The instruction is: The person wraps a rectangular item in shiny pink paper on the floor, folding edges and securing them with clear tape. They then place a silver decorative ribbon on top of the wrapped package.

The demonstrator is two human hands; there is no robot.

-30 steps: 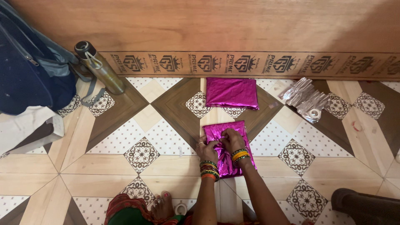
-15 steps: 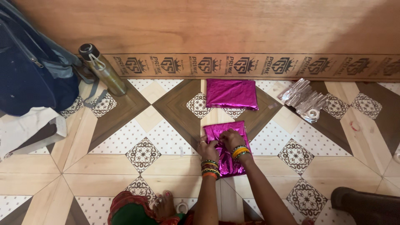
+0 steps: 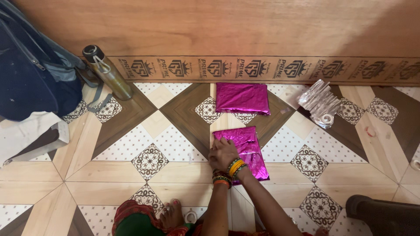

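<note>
Foil-wrapped magenta packet [image 3: 247,148] lies flat on the patterned floor [image 3: 131,144]. The right hand [image 3: 225,153] presses down on its near left part, covering the left hand [image 3: 214,154], whose grip cannot be told. At 12 o'clock lies a second magenta packet [image 3: 243,98]; at 2 o'clock, silver foil scraps [image 3: 320,102] with a tape roll [image 3: 326,118].

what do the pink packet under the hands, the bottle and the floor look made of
The pink packet looks like thin metallic foil wrap: glossy, crinkled, catching bright highlights. The bottle seems brushed metal, probably steel, with a dull olive sheen and a dark cap. The floor looks like glazed ceramic tile printed with wood grain and motifs, though vinyl cannot be ruled out.
</note>
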